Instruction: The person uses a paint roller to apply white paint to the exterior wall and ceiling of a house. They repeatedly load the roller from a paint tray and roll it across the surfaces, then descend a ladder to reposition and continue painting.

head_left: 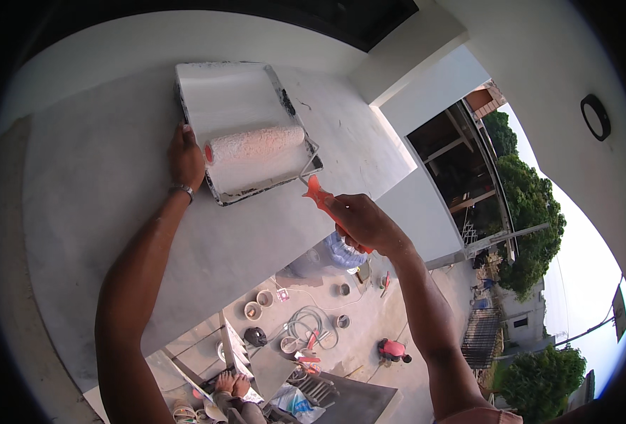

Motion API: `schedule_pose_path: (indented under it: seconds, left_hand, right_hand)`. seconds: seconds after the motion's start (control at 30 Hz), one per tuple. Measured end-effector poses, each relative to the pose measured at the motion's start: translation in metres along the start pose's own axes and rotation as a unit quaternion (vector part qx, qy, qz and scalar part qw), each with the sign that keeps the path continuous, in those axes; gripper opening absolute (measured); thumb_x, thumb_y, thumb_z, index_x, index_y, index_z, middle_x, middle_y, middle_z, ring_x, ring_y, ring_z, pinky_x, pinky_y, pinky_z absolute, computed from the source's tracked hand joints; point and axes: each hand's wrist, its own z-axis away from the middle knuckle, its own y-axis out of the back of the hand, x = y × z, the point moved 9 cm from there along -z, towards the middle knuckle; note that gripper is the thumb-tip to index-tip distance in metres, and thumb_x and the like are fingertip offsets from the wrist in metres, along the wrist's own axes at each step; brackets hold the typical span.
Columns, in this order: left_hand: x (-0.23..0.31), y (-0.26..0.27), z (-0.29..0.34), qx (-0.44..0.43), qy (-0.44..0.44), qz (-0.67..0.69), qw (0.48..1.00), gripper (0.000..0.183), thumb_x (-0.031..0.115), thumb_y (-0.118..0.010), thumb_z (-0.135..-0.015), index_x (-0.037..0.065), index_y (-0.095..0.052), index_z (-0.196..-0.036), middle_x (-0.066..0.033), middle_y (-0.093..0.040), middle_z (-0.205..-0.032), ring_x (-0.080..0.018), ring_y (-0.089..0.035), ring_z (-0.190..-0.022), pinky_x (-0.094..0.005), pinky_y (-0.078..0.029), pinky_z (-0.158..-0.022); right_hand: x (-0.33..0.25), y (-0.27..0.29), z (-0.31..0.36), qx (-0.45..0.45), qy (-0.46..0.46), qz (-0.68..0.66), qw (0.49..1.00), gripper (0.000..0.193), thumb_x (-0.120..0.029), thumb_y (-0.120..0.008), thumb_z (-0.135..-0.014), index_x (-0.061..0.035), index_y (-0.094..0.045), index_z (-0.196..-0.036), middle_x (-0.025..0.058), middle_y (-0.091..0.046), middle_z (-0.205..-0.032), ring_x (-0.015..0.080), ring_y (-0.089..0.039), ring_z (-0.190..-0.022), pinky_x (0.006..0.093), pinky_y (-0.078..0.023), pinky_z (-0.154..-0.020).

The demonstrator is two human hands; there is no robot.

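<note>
A paint tray point(232, 95) with white paint in it and black-smeared edges lies on a grey concrete ledge point(115, 162). My left hand point(186, 159) grips the tray's left side; a bracelet circles that wrist. In the tray's near half rests a paint roller point(256, 145), its fluffy sleeve coated whitish pink. A bent metal rod runs from the sleeve's right end to an orange handle point(318, 192). My right hand point(366, 222) is closed round that handle, just off the tray's near right corner.
Far below the ledge's front edge are buckets point(254, 311), a coiled hose point(313, 326) and a blue drum point(341, 252). Bare feet point(232, 385) stand on a support at the bottom. A person in a pink top point(395, 350) is on the ground. A pale wall point(186, 39) backs the ledge.
</note>
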Motion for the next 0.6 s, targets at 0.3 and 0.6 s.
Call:
schedule_pose_path:
  seconds: [0.3, 0.6]
  left_hand:
    - [-0.007, -0.001, -0.005, -0.017, 0.011, -0.023, 1.0, 0.048, 0.035, -0.036, -0.107, -0.002, -0.065, -0.115, -0.0276, -0.069, -0.115, -0.0493, -0.063, -0.11, -0.0529, -0.047, -0.094]
    - [-0.003, -0.037, -0.035, 0.014, -0.259, -0.336, 0.906, 0.038, 0.023, -0.04, -0.107, -0.01, -0.06, -0.111, -0.0334, -0.065, -0.111, -0.0496, -0.061, -0.105, -0.0551, -0.048, -0.095]
  right_hand:
    - [-0.008, 0.021, 0.031, -0.014, -0.024, -0.005, 1.0, 0.049, -0.045, -0.051, -0.109, 0.0018, -0.065, -0.112, 0.0006, -0.052, -0.062, 0.006, -0.047, -0.044, 0.0248, -0.037, -0.038]
    - [0.01, 0.024, -0.012, 0.1, 0.014, 0.099, 0.99, 0.059, -0.06, -0.054, -0.103, -0.0034, -0.063, -0.087, 0.0001, -0.053, -0.058, 0.0059, -0.048, -0.042, 0.0257, -0.038, -0.039]
